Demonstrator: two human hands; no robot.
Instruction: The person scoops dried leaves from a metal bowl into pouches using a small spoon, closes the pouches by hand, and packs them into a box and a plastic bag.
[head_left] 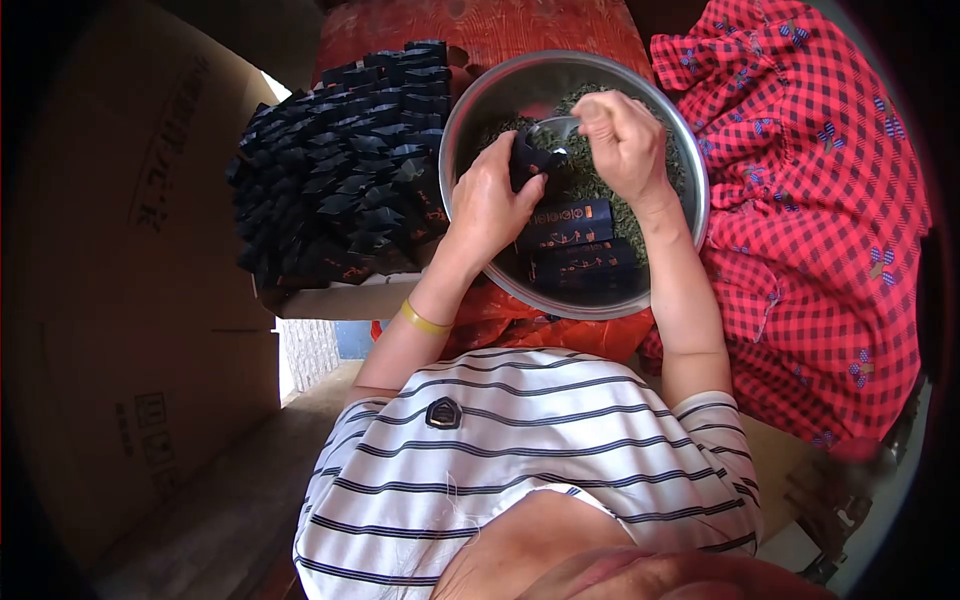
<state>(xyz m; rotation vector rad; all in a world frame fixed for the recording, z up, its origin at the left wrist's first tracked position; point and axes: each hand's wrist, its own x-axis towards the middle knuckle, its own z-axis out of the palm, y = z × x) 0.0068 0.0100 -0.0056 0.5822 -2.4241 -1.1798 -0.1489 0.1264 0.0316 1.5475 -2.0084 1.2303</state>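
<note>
A wide metal bowl [697,160] holds loose dark green dried leaves [590,186], like tea. My left hand [488,205] is closed around a small black packet [527,162] over the bowl's left side. Just right of it, my right hand [628,150] is curled closed on what looks like a metal spoon [556,127], whose shiny end reaches toward the packet; its handle is hidden by my fingers. Two more black packets with orange print, an upper one [565,226] and a lower one [585,263], lie on the leaves at the near side of the bowl.
Many black packets [350,160] stand packed in rows left of the bowl, in a shallow carton [340,299]. Red-and-black checked cloth [800,200] drapes on the right. A large cardboard box [150,300] rises at far left. Behind the bowl is a red wooden surface [500,28].
</note>
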